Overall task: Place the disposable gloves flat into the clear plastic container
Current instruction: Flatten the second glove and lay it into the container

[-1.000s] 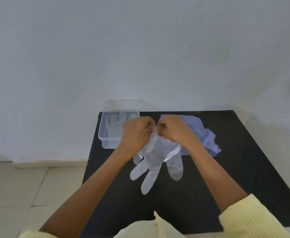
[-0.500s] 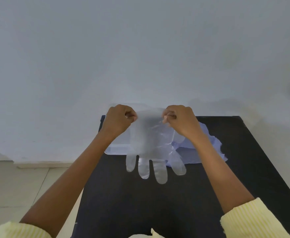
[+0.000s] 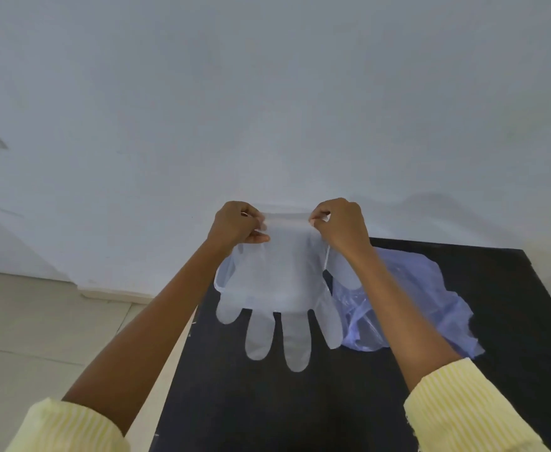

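Disposable glove point(image 3: 277, 282), clear plastic, hangs spread out in the centre of the frame, held up by its cuff w/ the finger sleeves pointing down toward the bottom of the frame. Four finger sleeves dangle over the black table point(image 3: 300, 412); the thumb sleeve sits at centre right, partly behind the right forearm.

Largest first: pale wall point(image 3: 267, 93) fills the whole upper half. Black table takes the lower centre and right, its far edge running along the wall at mid right. Tiled floor point(image 3: 39, 337) shows at lower left. A crumpled bluish plastic bag point(image 3: 430, 298) lies on the table at centre right, just beside the hanging glove and partly behind the right arm.

Clear plastic container point(image 3: 223, 278): only a bit of its rim/corner shows thru at centre, behind the glove and left wrist, so can't tell what's inside.

Both arms come in from the bottom corners, yellow striped sleeves point(image 3: 463, 412) pushed up.

Left hand point(image 3: 236, 225): fingers curled closed, pinching the cuff's left corner. Right hand point(image 3: 342, 223): fingers also closed, pinching the cuff's right corner. Cuff edge is stretched taut between them, in front of the wall just above the table's far edge.
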